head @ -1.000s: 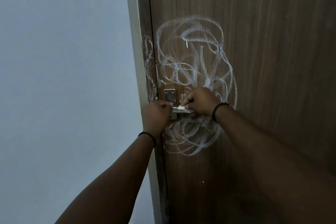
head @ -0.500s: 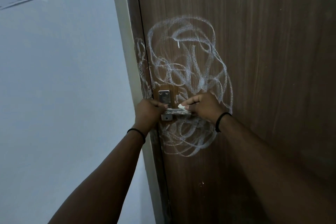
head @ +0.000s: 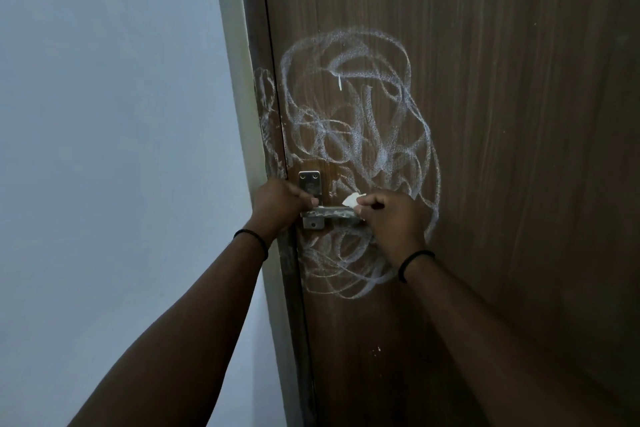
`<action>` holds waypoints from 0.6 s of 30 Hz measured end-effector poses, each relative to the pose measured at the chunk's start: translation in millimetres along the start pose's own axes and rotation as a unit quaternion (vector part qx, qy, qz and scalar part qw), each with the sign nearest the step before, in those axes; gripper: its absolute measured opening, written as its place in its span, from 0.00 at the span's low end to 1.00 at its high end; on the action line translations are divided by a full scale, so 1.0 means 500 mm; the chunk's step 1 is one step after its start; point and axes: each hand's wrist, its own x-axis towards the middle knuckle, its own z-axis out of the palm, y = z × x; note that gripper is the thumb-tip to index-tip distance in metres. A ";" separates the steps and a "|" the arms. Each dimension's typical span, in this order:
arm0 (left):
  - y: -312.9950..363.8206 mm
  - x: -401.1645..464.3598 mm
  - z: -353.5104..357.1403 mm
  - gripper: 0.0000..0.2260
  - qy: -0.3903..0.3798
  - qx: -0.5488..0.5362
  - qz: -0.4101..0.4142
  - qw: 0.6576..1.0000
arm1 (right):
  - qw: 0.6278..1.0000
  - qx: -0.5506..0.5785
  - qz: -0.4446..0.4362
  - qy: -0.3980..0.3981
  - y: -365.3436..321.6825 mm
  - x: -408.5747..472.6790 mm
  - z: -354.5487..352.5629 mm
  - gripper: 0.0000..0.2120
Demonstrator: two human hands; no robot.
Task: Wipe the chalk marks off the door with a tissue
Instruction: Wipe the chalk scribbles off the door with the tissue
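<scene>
A small white tissue (head: 351, 200) is sticking out from the curled fingers of the right hand (head: 393, 224), which is pinching it against the metal latch (head: 325, 210) on the brown door (head: 502, 149). The left hand (head: 280, 204) is gripping the latch's left end, though what its fingertips are doing is probably hidden. White chalk marks (head: 360, 135) are looping above and below both hands, spilling onto the door frame (head: 266, 107). 2 dark wristbands are showing.

View: head-worn, single wide-angle
Facing: forward, slightly down
Range: arm's reach from door (head: 502, 114)
</scene>
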 end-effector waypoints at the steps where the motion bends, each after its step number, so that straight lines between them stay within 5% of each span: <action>1: -0.002 -0.001 0.000 0.03 0.003 -0.007 0.003 1.000 | 0.999 -0.037 -0.031 0.011 -0.003 -0.005 0.004 0.04; 7: -0.020 -0.019 0.005 0.05 0.015 -0.078 0.010 0.997 | 0.984 -0.108 -0.097 0.103 0.006 -0.047 0.033 0.01; 14: -0.033 -0.023 0.001 0.03 0.005 -0.146 0.000 0.989 | 0.980 0.060 0.063 0.180 -0.009 -0.059 0.081 0.06; 18: -0.039 -0.022 0.004 0.02 0.011 -0.161 0.006 0.987 | 0.925 0.284 0.171 0.188 0.001 -0.060 0.091 0.11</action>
